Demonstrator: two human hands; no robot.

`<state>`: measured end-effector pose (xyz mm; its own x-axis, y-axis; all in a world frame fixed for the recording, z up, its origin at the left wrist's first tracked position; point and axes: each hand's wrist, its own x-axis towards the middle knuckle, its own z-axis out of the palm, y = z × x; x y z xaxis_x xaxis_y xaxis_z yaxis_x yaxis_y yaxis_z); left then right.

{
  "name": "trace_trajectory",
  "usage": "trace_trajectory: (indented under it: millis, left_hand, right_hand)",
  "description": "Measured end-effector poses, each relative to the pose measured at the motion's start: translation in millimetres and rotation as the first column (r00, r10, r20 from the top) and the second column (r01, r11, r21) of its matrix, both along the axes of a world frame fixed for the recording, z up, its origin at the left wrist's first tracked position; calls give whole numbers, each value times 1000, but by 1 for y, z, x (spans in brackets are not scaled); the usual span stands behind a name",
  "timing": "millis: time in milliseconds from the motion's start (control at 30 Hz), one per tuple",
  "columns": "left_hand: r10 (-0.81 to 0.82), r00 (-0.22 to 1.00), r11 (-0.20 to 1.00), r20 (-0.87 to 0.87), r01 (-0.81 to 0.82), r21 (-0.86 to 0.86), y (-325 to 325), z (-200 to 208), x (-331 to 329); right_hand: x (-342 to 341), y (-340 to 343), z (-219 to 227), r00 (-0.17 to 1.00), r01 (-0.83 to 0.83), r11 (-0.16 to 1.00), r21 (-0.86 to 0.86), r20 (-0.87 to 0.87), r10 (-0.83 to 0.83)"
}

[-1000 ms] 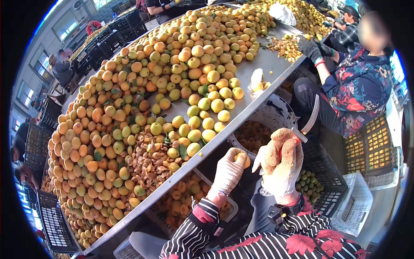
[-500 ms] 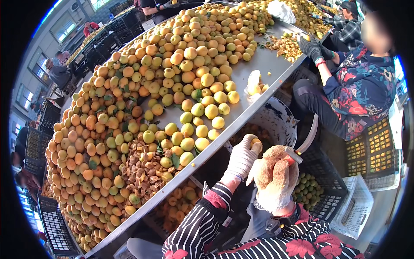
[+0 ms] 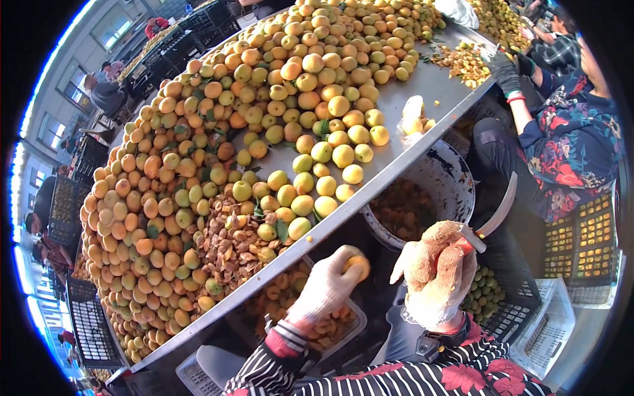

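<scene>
My left hand [image 3: 327,284], in a whitish knit glove, is closed around an apricot [image 3: 357,266], of which only the outer part shows. It hangs over a crate [image 3: 360,323] of cut apricot pieces [image 3: 333,328], just below the table edge. To its right, my right hand [image 3: 437,267], in a brown-stained glove, is wrapped round the red-orange handle [image 3: 467,245] of a curved knife. The knife's blade [image 3: 502,210] points up and to the right, away from the fruit. The two hands are apart.
A metal table [image 3: 389,162] carries heaped apricots [image 3: 158,218] and brown scraps [image 3: 232,237]. A white bucket [image 3: 456,178] with dark residue stands beneath its edge. Green fruit [image 3: 483,290] fills a dark crate at right, beside a white crate [image 3: 545,330]. A co-worker [image 3: 568,138] sits at the right.
My left hand has moved left and down, away from the right hand and over the crate of pieces, with the apricot in it. The right hand keeps the knife. The whole view has shifted slightly.
</scene>
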<state>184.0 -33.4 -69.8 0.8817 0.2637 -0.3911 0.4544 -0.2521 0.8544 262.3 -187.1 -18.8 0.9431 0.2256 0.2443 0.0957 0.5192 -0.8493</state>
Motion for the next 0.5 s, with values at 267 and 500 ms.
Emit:
trace_trajectory:
  millis: [267, 500]
  left_hand:
    - [-155, 909, 814, -387, 339, 471, 66, 10, -135]
    - [-77, 949, 831, 307, -109, 546, 86, 60, -99]
  right_hand:
    - [-3, 0, -3, 990, -114, 993, -11, -80, 113]
    - [-7, 7, -4, 985, -120, 991, -60, -131, 111]
